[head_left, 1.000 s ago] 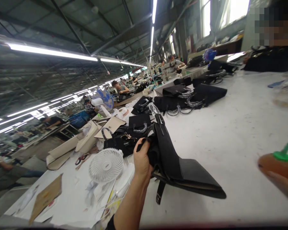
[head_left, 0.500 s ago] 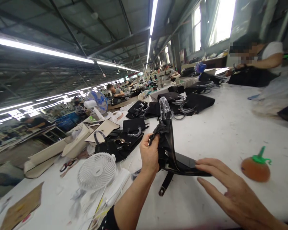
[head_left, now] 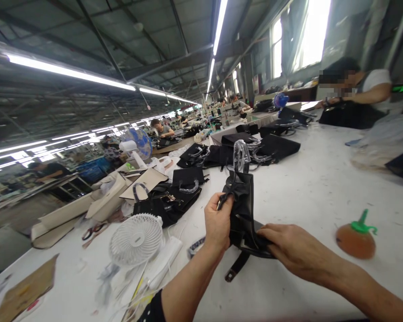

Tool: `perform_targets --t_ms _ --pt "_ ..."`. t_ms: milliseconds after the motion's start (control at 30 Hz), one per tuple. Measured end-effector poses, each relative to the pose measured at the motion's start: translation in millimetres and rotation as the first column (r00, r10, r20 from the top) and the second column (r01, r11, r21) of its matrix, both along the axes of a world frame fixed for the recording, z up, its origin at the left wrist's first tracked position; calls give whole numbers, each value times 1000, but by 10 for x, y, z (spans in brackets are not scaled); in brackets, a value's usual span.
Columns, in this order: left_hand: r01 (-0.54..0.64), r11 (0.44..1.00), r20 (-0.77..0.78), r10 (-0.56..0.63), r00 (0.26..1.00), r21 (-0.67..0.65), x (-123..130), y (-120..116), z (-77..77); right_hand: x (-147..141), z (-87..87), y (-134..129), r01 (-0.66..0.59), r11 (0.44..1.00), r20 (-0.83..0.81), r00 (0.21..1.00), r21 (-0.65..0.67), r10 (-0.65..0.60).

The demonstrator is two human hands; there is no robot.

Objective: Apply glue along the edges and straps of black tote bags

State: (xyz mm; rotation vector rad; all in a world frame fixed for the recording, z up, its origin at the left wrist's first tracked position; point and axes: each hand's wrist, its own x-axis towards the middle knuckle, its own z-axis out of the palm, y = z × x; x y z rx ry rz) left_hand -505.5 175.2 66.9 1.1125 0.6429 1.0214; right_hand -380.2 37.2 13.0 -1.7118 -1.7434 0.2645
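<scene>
A black handbag [head_left: 244, 201] stands partly folded on the white table in front of me. One of its handles [head_left: 242, 155], wrapped in clear plastic, sticks up at the far end. My left hand [head_left: 218, 219] is closed around the bag's left edge, with a small metal-tipped piece showing between the fingers. On the right side, my right hand [head_left: 287, 246] grips the lower panel, fingers on top and the thumb out of sight. A black strap [head_left: 237, 267] with a metal end hangs from the bag toward me.
A white fan [head_left: 136, 240] stands at the left, beside cables and scissors [head_left: 93, 231]. Black handbags [head_left: 188, 181] lie piled beyond. An orange bottle with a green spout [head_left: 356, 239] sits at the right. Across the table, a person [head_left: 356, 89] handles a black bag.
My right hand has moved left and closed on the bag's lower panel, where before its fingers only rested at the edge. The bag and my left hand have shifted slightly right.
</scene>
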Motion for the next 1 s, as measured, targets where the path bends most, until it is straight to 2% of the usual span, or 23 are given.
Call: perform_targets --t_ms 133,233,333,433,500,600,667,733,800,900,1000 --pt "-35 999 38 36 999 -34 -65 -10 43 143 -124 45 215 977 -70 974 -4 -215" --pt "-50 998 16 51 999 -30 -222 6 98 337 -198 72 422 906 -155 894 -17 -420" --pt "-65 997 -39 64 997 -30 -423 25 186 561 -206 129 548 834 -248 801 -66 -545" --pt "4 1000 -174 0 985 19 -595 43 366 769 -189 236 590 796 -328 731 -138 -599" --pt "94 992 -278 -67 958 82 -644 62 519 851 -228 342 568 797 -375 707 -205 -600" --pt "219 959 -404 -131 905 178 -549 111 630 819 -440 538 457 815 -423 699 -356 -576" --pt "291 945 -498 -183 847 149 -378 153 529 717 -657 660 397 789 -399 702 -469 -590" --pt "310 950 -564 -234 792 41 -170 190 306 614 -870 743 394 753 -341 714 -527 -612" --pt "301 952 -597 -209 775 57 13 213 58 555 -1029 768 427 725 -272 727 -541 -631" --pt "307 941 -600 -165 783 141 171 219 -171 551 -1144 709 478 703 -187 742 -526 -644" --pt "333 923 -587 -164 793 193 222 223 -203 569 -1157 576 490 724 -152 768 -486 -622"
